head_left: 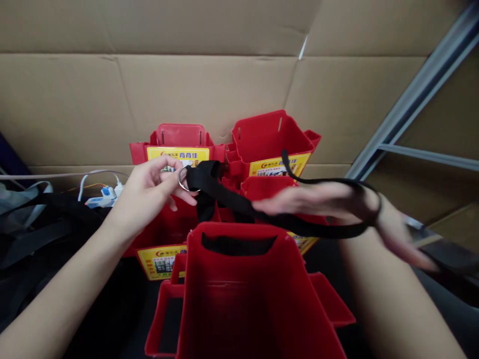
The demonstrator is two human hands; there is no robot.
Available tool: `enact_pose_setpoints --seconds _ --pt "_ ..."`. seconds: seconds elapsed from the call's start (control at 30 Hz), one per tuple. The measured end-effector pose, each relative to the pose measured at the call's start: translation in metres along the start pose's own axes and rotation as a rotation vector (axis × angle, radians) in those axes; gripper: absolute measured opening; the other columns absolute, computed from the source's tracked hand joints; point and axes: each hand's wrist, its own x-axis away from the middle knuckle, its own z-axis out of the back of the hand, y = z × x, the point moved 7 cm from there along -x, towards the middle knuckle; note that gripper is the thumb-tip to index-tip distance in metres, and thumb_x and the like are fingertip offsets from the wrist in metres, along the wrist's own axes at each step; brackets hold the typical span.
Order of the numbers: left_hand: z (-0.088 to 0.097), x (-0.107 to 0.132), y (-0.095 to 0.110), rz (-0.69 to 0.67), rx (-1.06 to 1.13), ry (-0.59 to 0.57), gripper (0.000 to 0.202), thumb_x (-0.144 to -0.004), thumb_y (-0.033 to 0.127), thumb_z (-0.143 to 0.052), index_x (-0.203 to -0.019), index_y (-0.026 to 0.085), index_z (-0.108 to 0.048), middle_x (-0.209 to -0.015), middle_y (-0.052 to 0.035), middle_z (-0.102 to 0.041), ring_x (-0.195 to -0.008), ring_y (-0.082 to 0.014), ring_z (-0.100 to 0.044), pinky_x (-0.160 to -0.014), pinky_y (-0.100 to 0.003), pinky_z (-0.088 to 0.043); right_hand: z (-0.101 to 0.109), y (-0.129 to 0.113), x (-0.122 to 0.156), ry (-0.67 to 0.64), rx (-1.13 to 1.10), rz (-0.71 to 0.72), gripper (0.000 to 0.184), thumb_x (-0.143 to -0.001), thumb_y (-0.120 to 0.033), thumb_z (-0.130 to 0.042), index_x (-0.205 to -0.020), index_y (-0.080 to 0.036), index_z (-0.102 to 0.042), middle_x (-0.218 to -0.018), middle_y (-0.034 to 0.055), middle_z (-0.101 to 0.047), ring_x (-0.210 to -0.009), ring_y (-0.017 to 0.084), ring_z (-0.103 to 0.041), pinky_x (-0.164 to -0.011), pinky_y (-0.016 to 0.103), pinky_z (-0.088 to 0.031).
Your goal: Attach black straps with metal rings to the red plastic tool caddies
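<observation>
My left hand (pixel 153 187) is closed in a pinch on a round metal ring (pixel 182 179) at the end of a black webbing strap (pixel 234 199). From the ring the strap runs to the right and loops around my right hand (pixel 314 199), which is smeared by motion. Its fingers look stretched out to the left, with the strap lying across the palm and wrist. Below both hands stands a red plastic bucket (pixel 243 289), its mouth facing me. Black webbing also shows in the slot (pixel 239 245) of its back wall.
Behind stand several more red buckets (pixel 258 134) with yellow labels (pixel 164 262). A cardboard wall (pixel 202 94) closes off the back. Black straps (pixel 41 229) and a white power strip (pixel 103 197) lie at the left. A metal frame (pixel 407 99) rises at the right.
</observation>
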Motion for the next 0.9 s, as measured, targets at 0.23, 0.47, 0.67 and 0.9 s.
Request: enact_pose_setpoints --seconds 0.23,0.47,0.67,0.9 --pt "-0.005 -0.001 -0.003 0.032 0.212 -0.076 0.011 -0.082 0.025 -0.058 -0.085 0.020 -0.048 -0.060 0.0027 -0.064 -0.044 -0.0098 -0.062 -0.037 -0.014 -0.040 -0.037 0.009 -0.041 0.087 -0.768 -0.125 0.071 -0.080 -0.070 -0.031 -0.111 -0.014 -0.061 -0.119 0.0140 -0.059 -0.112 0.026 -0.055 -0.094 0.040 -0.043" --pt "-0.009 0.000 -0.007 0.134 0.312 -0.124 0.014 -0.082 0.027 -0.059 -0.084 0.018 -0.049 -0.069 0.0003 -0.067 -0.042 -0.0065 -0.057 -0.035 -0.012 -0.040 -0.048 0.012 -0.077 0.201 -0.514 -0.161 0.026 -0.068 -0.020 -0.071 -0.092 -0.017 -0.062 -0.094 0.0023 -0.066 -0.089 0.013 -0.061 -0.083 0.027 -0.048" --pt "-0.010 -0.001 -0.009 0.165 0.321 -0.133 0.010 -0.083 0.024 -0.057 -0.086 0.018 -0.048 -0.070 -0.0007 -0.067 -0.041 -0.0057 -0.056 -0.033 -0.011 -0.038 -0.056 0.007 -0.088 0.215 -0.420 -0.174 0.018 -0.067 -0.019 -0.069 -0.084 -0.015 -0.064 -0.085 -0.0003 -0.064 -0.084 0.012 -0.059 -0.084 0.028 -0.045" --pt "-0.014 0.000 -0.008 0.172 0.392 -0.200 0.012 -0.079 0.017 -0.057 -0.085 0.021 -0.047 -0.053 0.0057 -0.055 -0.041 -0.0072 -0.055 -0.033 -0.010 -0.036 -0.071 0.010 -0.090 -0.002 -0.730 -0.190 0.031 -0.067 -0.023 -0.072 -0.094 -0.016 -0.059 -0.083 0.0001 -0.062 -0.076 0.010 -0.059 -0.074 0.025 -0.048"
